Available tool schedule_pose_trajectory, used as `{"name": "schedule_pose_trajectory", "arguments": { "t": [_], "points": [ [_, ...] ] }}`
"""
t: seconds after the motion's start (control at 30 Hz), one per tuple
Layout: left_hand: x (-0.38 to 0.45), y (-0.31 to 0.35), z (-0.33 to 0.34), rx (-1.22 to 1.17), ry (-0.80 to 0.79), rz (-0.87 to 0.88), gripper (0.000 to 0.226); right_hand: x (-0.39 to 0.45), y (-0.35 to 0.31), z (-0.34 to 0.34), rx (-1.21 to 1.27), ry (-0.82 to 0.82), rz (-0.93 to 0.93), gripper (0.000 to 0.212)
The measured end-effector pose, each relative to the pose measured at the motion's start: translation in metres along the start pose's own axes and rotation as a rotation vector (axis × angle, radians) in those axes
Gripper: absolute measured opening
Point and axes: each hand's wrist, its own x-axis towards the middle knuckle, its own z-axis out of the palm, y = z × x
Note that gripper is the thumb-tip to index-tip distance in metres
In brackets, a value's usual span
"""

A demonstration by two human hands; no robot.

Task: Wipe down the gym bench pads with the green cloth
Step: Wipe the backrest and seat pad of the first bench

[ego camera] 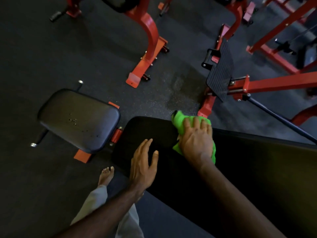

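A long black back pad [149, 129] of a gym bench runs from the centre to the lower right. The bright green cloth [179, 120] lies bunched on its far edge. My right hand [197, 140] presses flat on the cloth with straight, spread fingers. My left hand [143, 164] rests flat on the pad just left of it, fingers straight. The separate black seat pad [77, 119] sits to the left, with small dark specks on its surface.
Red steel frames of other machines [149, 40] stand on the dark rubber floor beyond the bench. A black ribbed footplate [220, 71] on a red beam lies at the right. My bare foot [106, 176] stands beside the bench's near edge.
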Motion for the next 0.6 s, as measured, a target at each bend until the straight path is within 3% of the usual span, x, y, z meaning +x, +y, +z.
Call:
{"name": "schedule_pose_trajectory", "arguments": {
  "t": [0.1, 0.17, 0.23, 0.3, 0.43, 0.47, 0.6],
  "points": [
    [-0.007, -0.017, -0.001, -0.013, 0.058, -0.054, 0.063, -0.018, -0.011, 0.015, -0.069, -0.146, -0.347, 0.062],
    [-0.015, -0.024, 0.001, -0.024, 0.078, -0.070, 0.061, -0.002, -0.001, 0.014, -0.041, -0.094, -0.279, 0.055],
    [-0.021, -0.027, 0.002, -0.045, 0.090, -0.098, 0.057, 0.016, 0.004, 0.010, -0.003, -0.023, -0.065, 0.046],
    [-0.025, -0.032, 0.001, -0.054, 0.083, -0.120, 0.058, 0.017, -0.013, 0.013, -0.029, -0.043, -0.040, 0.048],
    [-0.022, -0.042, -0.002, 0.006, 0.107, -0.123, 0.063, 0.001, -0.032, 0.031, -0.071, -0.214, -0.438, 0.064],
    [-0.022, -0.044, -0.002, 0.017, 0.105, -0.125, 0.064, 0.009, -0.028, 0.032, -0.057, -0.187, -0.428, 0.062],
    [-0.020, -0.049, -0.002, 0.048, 0.060, -0.149, 0.067, 0.036, -0.034, 0.029, -0.031, -0.083, -0.103, 0.053]
  ]
}}
